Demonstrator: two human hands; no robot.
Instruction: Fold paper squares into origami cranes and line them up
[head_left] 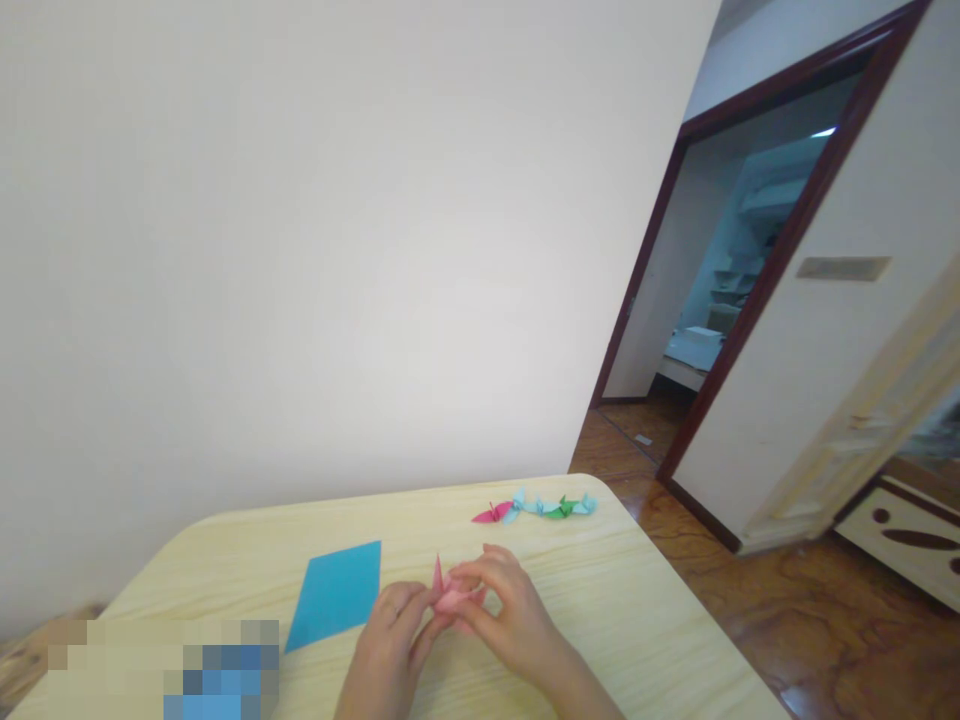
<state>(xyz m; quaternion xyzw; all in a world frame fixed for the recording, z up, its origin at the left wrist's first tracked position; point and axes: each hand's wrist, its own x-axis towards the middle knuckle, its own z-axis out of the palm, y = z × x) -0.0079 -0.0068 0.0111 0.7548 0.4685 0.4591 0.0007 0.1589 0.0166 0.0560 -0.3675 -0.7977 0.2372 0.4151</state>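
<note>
The left hand [388, 645] and right hand [506, 620] each pinch pink folded paper [454, 595]. Blue paper [334, 595] lies nearby on the tabletop [622, 590].

Left hand [388, 650] and right hand [510, 615] pinch what looks like a pink paper crane [454, 592] — a blue sheet [334, 595] beside them.

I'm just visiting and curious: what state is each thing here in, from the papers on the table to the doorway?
Left hand, pinching the pink paper.
Right hand, pinching the pink paper.
Pink folded paper, folded, pointed tip upward, held in the air.
Blue paper sheet, lying flat, apparently unfolded.
Row of paper cranes, folded, resting on the table.
Wooden table, bearing the papers.
Doorway, open onto another room.
</note>
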